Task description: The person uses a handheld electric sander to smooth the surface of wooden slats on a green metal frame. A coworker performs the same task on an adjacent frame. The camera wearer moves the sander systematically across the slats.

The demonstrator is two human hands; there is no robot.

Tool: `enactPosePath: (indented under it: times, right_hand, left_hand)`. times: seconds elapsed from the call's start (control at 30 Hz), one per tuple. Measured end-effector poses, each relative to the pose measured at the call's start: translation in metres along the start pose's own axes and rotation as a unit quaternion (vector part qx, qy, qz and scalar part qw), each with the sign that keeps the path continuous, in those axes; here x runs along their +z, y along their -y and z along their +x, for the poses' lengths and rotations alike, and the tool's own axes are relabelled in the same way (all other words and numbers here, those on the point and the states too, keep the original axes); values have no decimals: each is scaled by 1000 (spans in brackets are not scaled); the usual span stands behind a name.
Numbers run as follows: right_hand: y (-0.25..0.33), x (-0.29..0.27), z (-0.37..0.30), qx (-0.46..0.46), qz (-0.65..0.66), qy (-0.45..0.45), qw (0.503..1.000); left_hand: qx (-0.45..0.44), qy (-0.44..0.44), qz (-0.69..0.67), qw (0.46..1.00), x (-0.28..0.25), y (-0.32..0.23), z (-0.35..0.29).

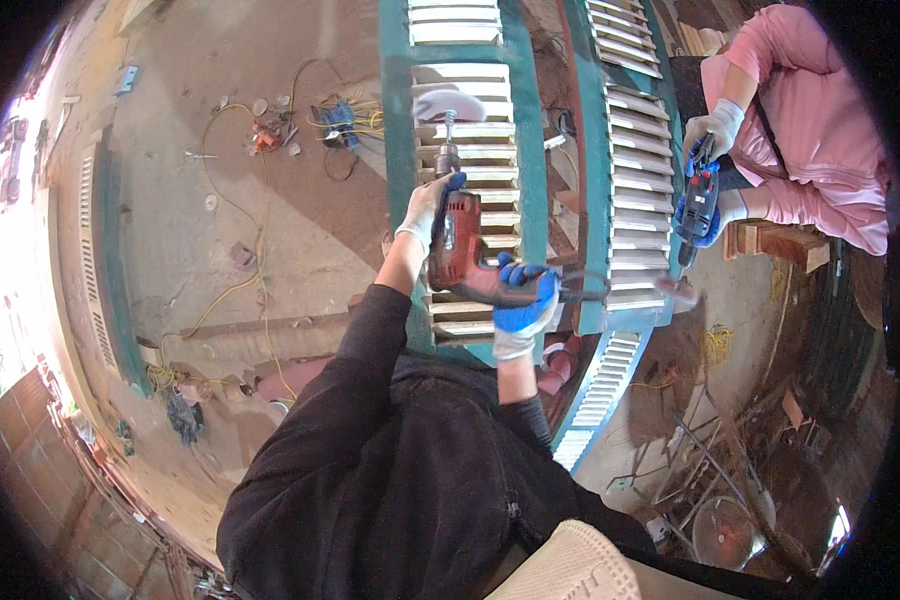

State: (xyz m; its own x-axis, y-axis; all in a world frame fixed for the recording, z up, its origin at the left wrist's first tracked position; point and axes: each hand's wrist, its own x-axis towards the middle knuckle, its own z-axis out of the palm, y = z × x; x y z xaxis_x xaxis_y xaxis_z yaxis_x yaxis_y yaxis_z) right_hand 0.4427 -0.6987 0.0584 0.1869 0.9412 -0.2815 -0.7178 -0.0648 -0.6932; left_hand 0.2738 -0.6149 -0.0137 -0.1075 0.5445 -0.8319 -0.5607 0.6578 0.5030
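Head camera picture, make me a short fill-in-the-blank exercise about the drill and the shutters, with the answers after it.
1. The person's left hand and right hand hold a ____ electric drill.
2. The drill's sanding disc rests on a louvered shutter whose frame is painted ____.
3. The right hand wears a glove with a ____ palm.
4. A co-worker at the right, in a ____ top, holds a blue drill.

Missing words: red; teal; blue; pink
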Motion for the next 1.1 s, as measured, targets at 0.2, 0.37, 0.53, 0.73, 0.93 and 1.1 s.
enactPosePath:
  times: [0.2,0.37,0.53,0.73,0.93,1.1]
  right_hand:
    - [-2,19,-17,-42,-42,52,997]
    - [-21,21,-42,-22,-60,-12,998]
    - [-46,52,-75,-19,-44,24,999]
    - [-40,42,-50,6,10,-40,999]
    - [11,37,-32,-93,-80,41,992]
    - [2,40,-34,-74,-109,35,991]
  left_hand:
    - [-43,126,-120,984,-14,0,-11]
    - [-51,153,-83,983,-21,-7,-22]
    - [13,191,-52,980,-69,-17,-1]
    - [-39,118,-8,992,-38,-32,-21]
    - [41,131,-5,990,13,-10,-27]
    - [-6,145,-29,989,0,-17,-29]
